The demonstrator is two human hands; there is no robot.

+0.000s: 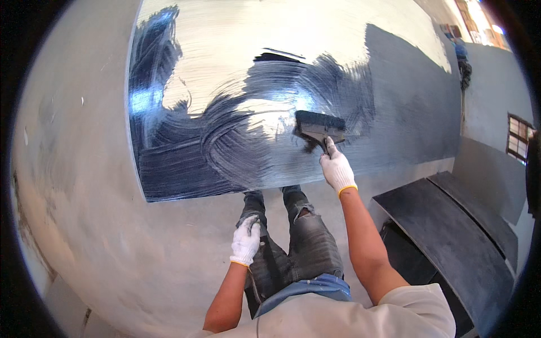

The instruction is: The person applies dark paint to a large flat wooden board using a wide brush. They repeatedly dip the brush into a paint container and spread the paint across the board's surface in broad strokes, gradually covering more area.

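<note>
My right hand, in a white knitted glove with a yellow cuff, grips the handle of a wide paint brush, one finger stretched along it. The brush's dark bristles rest on a large pale board. Dark, wet paint covers the board's near and left parts in streaks and curved strokes, and a more even grey-black coat lies on the right. In a matching glove with stained fingertips, my left hand hangs by my left thigh, fingers curled together; nothing shows in it.
My legs in dark trousers stand at the board's near edge. Dark panels lie stacked at the right. A grey floor with smudges spreads to the left. A wall with a barred window rises at the far right.
</note>
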